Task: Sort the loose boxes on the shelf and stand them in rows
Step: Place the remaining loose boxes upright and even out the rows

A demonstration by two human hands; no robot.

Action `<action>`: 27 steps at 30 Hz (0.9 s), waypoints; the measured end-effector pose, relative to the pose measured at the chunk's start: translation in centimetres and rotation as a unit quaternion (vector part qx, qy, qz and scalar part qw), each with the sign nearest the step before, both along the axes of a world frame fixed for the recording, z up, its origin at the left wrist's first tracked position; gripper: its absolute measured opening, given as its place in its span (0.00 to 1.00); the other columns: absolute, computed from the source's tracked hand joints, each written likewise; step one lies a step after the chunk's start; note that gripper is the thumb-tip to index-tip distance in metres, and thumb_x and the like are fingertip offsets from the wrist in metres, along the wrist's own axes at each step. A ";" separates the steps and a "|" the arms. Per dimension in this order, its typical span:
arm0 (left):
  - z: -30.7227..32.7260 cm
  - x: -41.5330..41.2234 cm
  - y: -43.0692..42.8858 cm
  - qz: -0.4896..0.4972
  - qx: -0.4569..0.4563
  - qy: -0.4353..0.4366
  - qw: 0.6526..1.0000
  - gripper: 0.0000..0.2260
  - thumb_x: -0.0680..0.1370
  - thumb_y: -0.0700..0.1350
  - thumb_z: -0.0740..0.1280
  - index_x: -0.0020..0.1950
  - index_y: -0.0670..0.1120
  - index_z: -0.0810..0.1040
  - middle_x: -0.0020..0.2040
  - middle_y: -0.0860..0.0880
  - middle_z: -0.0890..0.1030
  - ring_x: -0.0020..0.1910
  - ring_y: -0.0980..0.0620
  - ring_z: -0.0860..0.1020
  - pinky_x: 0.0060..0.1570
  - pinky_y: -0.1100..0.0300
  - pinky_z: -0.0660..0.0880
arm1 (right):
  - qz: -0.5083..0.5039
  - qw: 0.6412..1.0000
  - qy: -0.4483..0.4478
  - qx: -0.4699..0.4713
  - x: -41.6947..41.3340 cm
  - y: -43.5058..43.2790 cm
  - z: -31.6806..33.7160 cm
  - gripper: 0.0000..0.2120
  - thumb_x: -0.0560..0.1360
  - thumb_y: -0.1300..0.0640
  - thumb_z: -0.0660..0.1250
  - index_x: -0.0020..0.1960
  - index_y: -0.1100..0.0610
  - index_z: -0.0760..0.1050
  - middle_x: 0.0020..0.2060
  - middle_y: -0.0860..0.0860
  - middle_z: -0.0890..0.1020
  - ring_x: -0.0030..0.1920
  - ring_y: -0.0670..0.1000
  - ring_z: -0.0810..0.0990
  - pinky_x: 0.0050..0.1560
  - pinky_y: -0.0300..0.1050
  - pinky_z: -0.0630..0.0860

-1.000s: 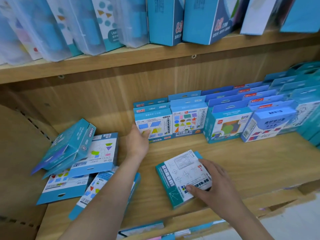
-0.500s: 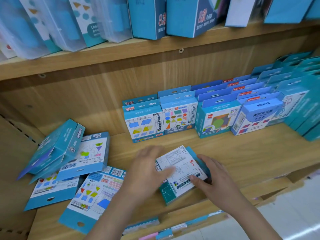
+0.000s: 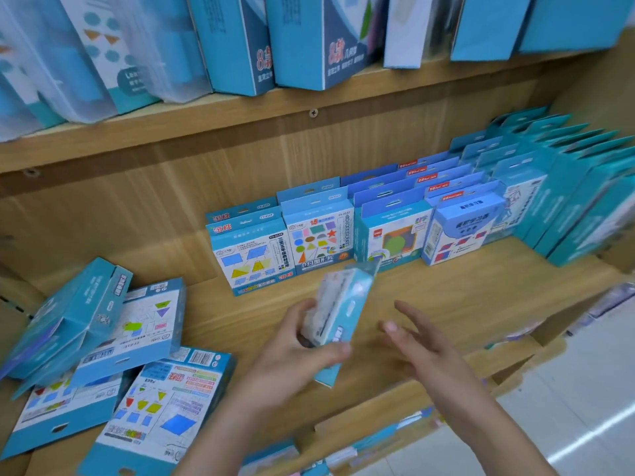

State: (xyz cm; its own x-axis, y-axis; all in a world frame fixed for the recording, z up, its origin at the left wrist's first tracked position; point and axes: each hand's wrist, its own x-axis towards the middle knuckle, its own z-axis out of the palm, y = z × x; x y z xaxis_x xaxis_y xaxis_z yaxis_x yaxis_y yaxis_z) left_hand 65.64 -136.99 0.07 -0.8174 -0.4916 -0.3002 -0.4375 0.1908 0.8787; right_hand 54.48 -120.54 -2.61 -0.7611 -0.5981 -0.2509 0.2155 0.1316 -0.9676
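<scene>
My left hand (image 3: 292,352) grips a teal-and-white box (image 3: 343,310), tilted on edge above the front of the wooden shelf (image 3: 464,297). My right hand (image 3: 422,341) hovers just right of it, fingers spread, holding nothing. Several loose blue boxes (image 3: 113,345) lie in a heap at the shelf's left end, one face down with a barcode (image 3: 168,403). Standing rows of boxes (image 3: 343,235) fill the shelf's back from the middle to the right.
An upper shelf (image 3: 240,115) carries larger blue boxes and clear plastic cases. The shelf's side panel (image 3: 13,304) bounds the left. A lower shelf edge with more items (image 3: 378,438) shows below, and a light floor (image 3: 567,407) at the right.
The box lay flat on the shelf under both hands; my left hand has now lifted and tilted it on edge, and my right hand has let go and opened.
</scene>
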 end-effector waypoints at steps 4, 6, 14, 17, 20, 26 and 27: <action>0.2 -0.7 2.8 0.025 0.231 0.107 0.967 0.30 0.60 0.58 0.75 0.62 0.57 0.74 0.55 0.51 0.83 0.54 0.53 0.81 0.60 0.53 0.75 | 0.071 0.996 -0.004 -0.049 1.1 0.6 2.1 0.39 0.63 0.36 0.75 0.70 0.41 0.64 0.56 0.43 0.82 0.58 0.40 0.79 0.61 0.44 0.75; -0.5 -1.2 4.0 0.014 0.292 0.128 0.948 0.35 0.59 0.59 0.77 0.64 0.51 0.74 0.58 0.44 0.81 0.60 0.43 0.78 0.65 0.41 0.69 | 0.089 0.993 0.059 -0.040 1.3 1.2 2.8 0.38 0.63 0.37 0.72 0.69 0.38 0.61 0.60 0.38 0.78 0.59 0.34 0.75 0.58 0.36 0.74; -1.3 -3.8 7.1 -0.071 0.358 0.129 0.922 0.42 0.56 0.58 0.78 0.67 0.45 0.72 0.60 0.40 0.80 0.59 0.41 0.78 0.60 0.47 0.75 | 0.117 0.952 0.269 0.084 0.3 5.0 3.9 0.46 0.58 0.19 0.56 0.73 0.33 0.53 0.64 0.27 0.68 0.65 0.28 0.65 0.65 0.35 0.67; -0.8 -5.8 9.0 -0.059 0.199 0.142 0.968 0.39 0.56 0.56 0.74 0.66 0.51 0.70 0.52 0.50 0.83 0.50 0.53 0.82 0.46 0.59 0.79 | 0.076 0.972 0.219 0.031 -1.8 5.9 4.4 0.40 0.62 0.25 0.63 0.70 0.39 0.63 0.58 0.33 0.77 0.59 0.34 0.75 0.59 0.43 0.75; -1.4 -8.3 11.5 -0.033 -0.031 0.152 0.987 0.44 0.56 0.55 0.75 0.69 0.60 0.62 0.61 0.56 0.77 0.56 0.58 0.78 0.52 0.58 0.78 | -0.002 0.983 0.185 -0.010 -4.3 6.6 4.5 0.23 0.67 0.40 0.72 0.60 0.41 0.70 0.52 0.37 0.81 0.51 0.37 0.80 0.52 0.42 0.77; -1.1 -11.9 13.3 0.051 -0.023 0.222 0.973 0.40 0.59 0.57 0.77 0.68 0.61 0.63 0.61 0.64 0.75 0.63 0.65 0.72 0.59 0.65 0.71 | -0.051 0.990 0.111 -0.070 -11.0 9.4 3.9 0.23 0.73 0.65 0.69 0.54 0.39 0.70 0.49 0.42 0.83 0.52 0.44 0.82 0.50 0.49 0.78; -1.0 -12.4 13.0 0.072 0.013 0.238 0.969 0.36 0.63 0.56 0.78 0.67 0.60 0.65 0.58 0.63 0.79 0.60 0.64 0.75 0.56 0.66 0.73 | -0.036 0.991 0.088 -0.090 -12.0 9.7 3.8 0.23 0.73 0.67 0.69 0.56 0.40 0.70 0.50 0.45 0.84 0.53 0.47 0.82 0.50 0.49 0.79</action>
State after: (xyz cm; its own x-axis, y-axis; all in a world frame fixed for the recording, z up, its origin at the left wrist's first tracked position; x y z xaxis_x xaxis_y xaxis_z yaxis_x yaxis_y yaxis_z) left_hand 53.26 -124.02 -0.89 -0.7903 -0.6075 0.0799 -0.0028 0.1341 0.9910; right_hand 42.52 -110.79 1.22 -0.8264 -0.5630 -0.0047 0.0441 -0.0563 -0.9974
